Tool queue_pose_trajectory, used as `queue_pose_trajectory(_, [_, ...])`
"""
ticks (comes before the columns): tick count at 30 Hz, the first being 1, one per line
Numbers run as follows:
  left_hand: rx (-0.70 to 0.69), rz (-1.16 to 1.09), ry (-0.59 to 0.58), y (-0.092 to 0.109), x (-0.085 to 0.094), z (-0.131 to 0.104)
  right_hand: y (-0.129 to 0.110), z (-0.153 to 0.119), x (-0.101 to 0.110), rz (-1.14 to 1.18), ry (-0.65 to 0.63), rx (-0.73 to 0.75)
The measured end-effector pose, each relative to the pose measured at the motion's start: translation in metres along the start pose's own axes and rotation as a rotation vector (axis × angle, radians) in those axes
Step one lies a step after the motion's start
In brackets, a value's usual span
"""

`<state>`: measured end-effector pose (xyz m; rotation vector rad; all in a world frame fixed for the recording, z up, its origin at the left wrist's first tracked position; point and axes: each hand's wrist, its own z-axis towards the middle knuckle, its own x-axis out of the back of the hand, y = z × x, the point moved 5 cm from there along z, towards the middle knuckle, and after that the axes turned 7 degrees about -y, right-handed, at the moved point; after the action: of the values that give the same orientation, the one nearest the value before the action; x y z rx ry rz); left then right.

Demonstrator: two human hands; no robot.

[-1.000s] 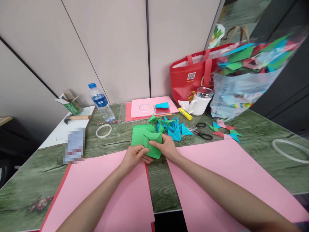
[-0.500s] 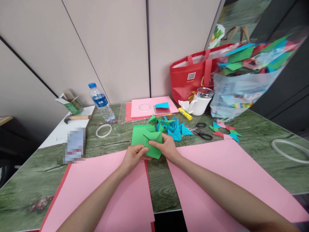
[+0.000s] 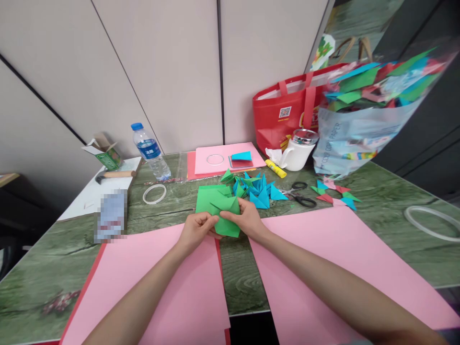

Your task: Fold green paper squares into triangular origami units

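Note:
Both hands hold one partly folded sheet of green paper (image 3: pixel 227 226) above the table's middle. My left hand (image 3: pixel 198 229) pinches its left edge between thumb and fingers. On the right side, my right hand (image 3: pixel 249 219) grips it, thumb lying across the front and fingers behind. A folded flap stands out along the sheet's upper part. Just behind it lies more green paper (image 3: pixel 205 197), partly covered by the held sheet. Blue folded paper pieces (image 3: pixel 259 197), mixed with green ones, are heaped beyond my right hand.
Large pink sheets (image 3: pixel 151 282) lie under both forearms. Black scissors (image 3: pixel 305 201), a yellow glue stick (image 3: pixel 276 168) and a white mug (image 3: pixel 298 155) are at the right. A water bottle (image 3: pixel 151 152), a tape roll (image 3: pixel 154 194) and a hammer (image 3: pixel 117 174) are at the left.
The green sheet has turned slightly and shifted a little left. My left hand has moved slightly left and up with it; both hands keep their hold.

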<state>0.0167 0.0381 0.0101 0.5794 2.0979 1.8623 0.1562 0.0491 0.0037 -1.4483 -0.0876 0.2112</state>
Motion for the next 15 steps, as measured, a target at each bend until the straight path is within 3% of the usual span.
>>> queue_pose_trajectory(9, [-0.092, 0.248, 0.028, 0.012, 0.006, -0.001, 0.003, 0.000, -0.003, -0.014, -0.081, -0.004])
queue_pose_trajectory(15, [-0.136, 0.254, 0.007, 0.006, 0.008, 0.000, 0.004, 0.001, -0.005, 0.022, -0.124, -0.016])
